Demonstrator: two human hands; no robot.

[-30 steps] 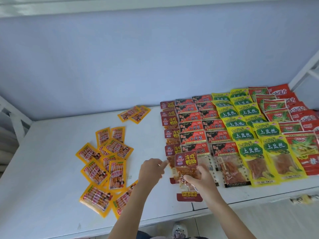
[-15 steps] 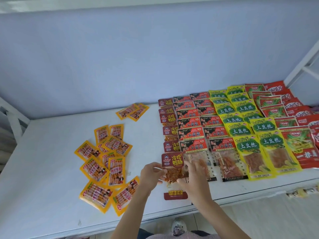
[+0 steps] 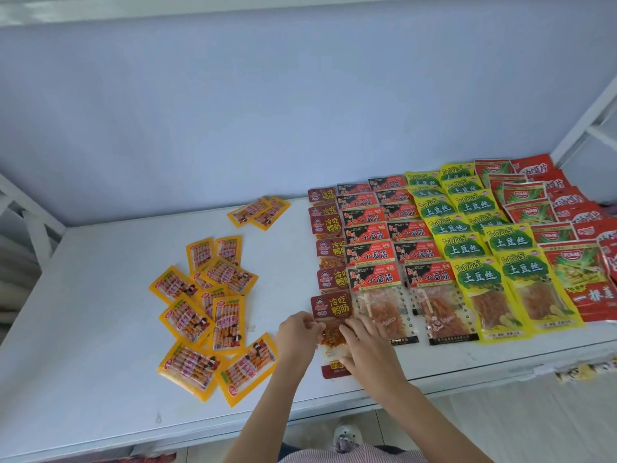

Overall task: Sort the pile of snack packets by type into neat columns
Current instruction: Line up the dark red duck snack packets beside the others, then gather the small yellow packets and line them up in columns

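Observation:
A dark red snack packet (image 3: 331, 310) lies at the near end of the leftmost sorted column (image 3: 329, 225). My left hand (image 3: 297, 339) pinches its left edge and my right hand (image 3: 369, 349) presses on its right lower side; both rest on the white table (image 3: 100, 295). To the right run columns of red-black packets (image 3: 372, 235), yellow-green packets (image 3: 467, 248) and red packets (image 3: 581, 282). A loose pile of orange-yellow packets (image 3: 207, 312) lies to the left, with two more of the same packets (image 3: 258, 212) farther back.
A pale blue wall stands behind the table. White frame bars rise at the left edge (image 3: 30, 222) and right edge (image 3: 587, 108). The table's front edge (image 3: 467, 379) runs just below the packets; floor and a shoe (image 3: 345, 436) show beneath.
The dark red packet has moved left and down onto the table at the column's near end. My left hand, free a second ago, now holds its edge.

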